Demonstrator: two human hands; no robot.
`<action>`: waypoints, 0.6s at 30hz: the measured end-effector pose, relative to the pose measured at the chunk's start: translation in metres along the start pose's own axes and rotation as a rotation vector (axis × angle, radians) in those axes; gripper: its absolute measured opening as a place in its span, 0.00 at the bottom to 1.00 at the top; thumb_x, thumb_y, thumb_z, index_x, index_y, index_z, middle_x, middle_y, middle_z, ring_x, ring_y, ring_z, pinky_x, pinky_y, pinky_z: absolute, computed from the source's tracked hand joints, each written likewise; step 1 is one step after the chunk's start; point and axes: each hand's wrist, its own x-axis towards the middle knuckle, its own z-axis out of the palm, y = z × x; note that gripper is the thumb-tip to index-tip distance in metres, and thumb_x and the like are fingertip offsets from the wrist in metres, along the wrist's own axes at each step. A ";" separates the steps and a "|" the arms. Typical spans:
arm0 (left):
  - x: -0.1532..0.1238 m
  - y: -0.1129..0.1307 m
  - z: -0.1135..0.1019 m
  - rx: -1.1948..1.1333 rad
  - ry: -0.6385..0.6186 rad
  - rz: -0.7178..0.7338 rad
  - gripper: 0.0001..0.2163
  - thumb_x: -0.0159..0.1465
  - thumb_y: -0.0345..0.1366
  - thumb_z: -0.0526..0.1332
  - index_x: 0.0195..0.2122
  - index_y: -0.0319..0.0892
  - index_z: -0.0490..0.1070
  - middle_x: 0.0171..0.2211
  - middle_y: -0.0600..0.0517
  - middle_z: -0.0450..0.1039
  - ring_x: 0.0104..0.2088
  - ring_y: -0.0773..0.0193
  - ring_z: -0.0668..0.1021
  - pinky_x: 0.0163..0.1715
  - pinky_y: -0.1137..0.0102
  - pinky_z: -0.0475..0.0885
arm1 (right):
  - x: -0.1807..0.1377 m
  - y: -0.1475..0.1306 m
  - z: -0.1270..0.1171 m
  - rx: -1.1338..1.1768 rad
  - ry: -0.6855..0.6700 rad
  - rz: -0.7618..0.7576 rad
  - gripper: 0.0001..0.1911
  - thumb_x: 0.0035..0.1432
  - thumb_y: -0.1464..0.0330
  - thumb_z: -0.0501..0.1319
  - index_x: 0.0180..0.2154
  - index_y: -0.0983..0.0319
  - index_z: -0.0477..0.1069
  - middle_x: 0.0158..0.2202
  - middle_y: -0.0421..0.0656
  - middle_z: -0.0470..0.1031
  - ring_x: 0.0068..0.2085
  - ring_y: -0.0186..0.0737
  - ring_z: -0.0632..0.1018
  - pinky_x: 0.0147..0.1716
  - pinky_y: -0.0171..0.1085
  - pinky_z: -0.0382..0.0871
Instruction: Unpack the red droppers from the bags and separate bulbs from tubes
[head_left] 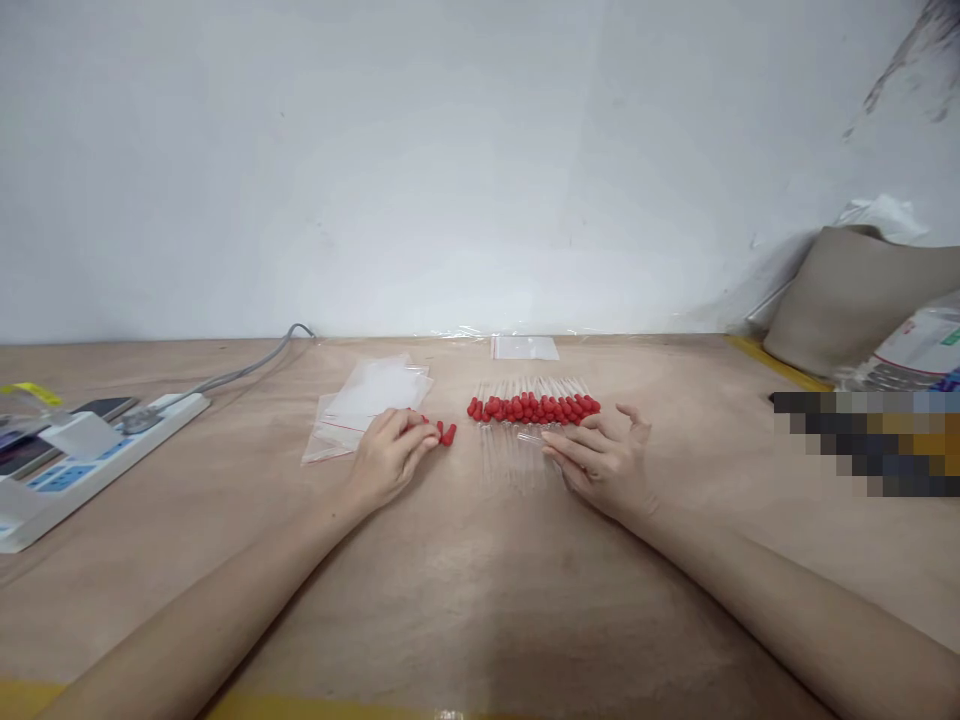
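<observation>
My left hand (394, 450) rests on the tabletop with its fingers drawn together at a red rubber bulb (440, 428). Another red bulb (450, 436) lies just right of the fingertips, and a few more are partly hidden behind the fingers. Between the thumb and fingers of my right hand (600, 460) is a clear thin tube (531, 438), pointing left. Droppers with red bulbs (532, 408) lie side by side in a row beyond that hand, their clear stems pointing away. Nearer to me, loose clear tubes (499, 455) lie in front of the row, partly covered by my right hand.
Clear zip bags (367, 400) are piled behind my left hand; another bag (525, 347) lies by the wall. A white power strip (112, 465) with a plug and grey cable (255, 365) is at left. A beige bag (855, 300) and plastic bottle (915, 345) stand at right.
</observation>
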 end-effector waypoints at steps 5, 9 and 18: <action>0.022 -0.040 -0.001 -0.025 0.062 -0.325 0.14 0.61 0.36 0.49 0.41 0.39 0.70 0.32 0.48 0.64 0.36 0.62 0.70 0.36 0.67 0.67 | 0.005 -0.013 0.007 0.020 -0.147 0.087 0.10 0.56 0.70 0.55 0.38 0.56 0.72 0.26 0.37 0.74 0.31 0.33 0.69 0.47 0.42 0.47; 0.030 -0.065 -0.003 -0.061 -0.140 -0.503 0.16 0.58 0.36 0.50 0.44 0.38 0.68 0.32 0.48 0.66 0.36 0.60 0.71 0.38 0.66 0.67 | 0.010 -0.019 0.012 0.065 -0.217 0.122 0.11 0.55 0.71 0.53 0.39 0.59 0.71 0.28 0.39 0.75 0.33 0.34 0.70 0.48 0.42 0.46; 0.024 -0.069 0.000 -0.250 -0.262 -0.677 0.16 0.57 0.48 0.50 0.35 0.40 0.67 0.32 0.50 0.73 0.33 0.62 0.74 0.35 0.69 0.67 | 0.028 -0.036 0.032 0.012 -0.234 0.009 0.10 0.55 0.71 0.52 0.26 0.61 0.70 0.23 0.40 0.73 0.31 0.36 0.67 0.49 0.47 0.44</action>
